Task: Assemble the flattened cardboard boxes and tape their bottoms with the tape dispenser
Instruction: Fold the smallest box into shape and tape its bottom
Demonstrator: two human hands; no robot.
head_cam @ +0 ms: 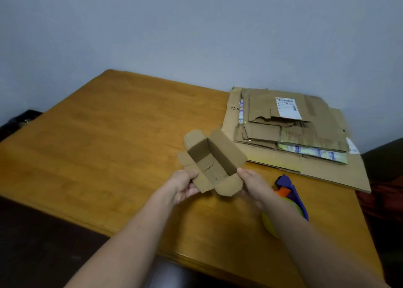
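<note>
Behind the right hand point(253, 183) – tape dispenser point(297, 197) sits (half hidden).

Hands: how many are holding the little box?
2. The left hand holds the small box at its near left flap; the right hand holds its near right flap.

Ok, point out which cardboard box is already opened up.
The small box held by the left hand and right hand: walls upright, flaps splayed. The others lie flat in the stack.
</note>
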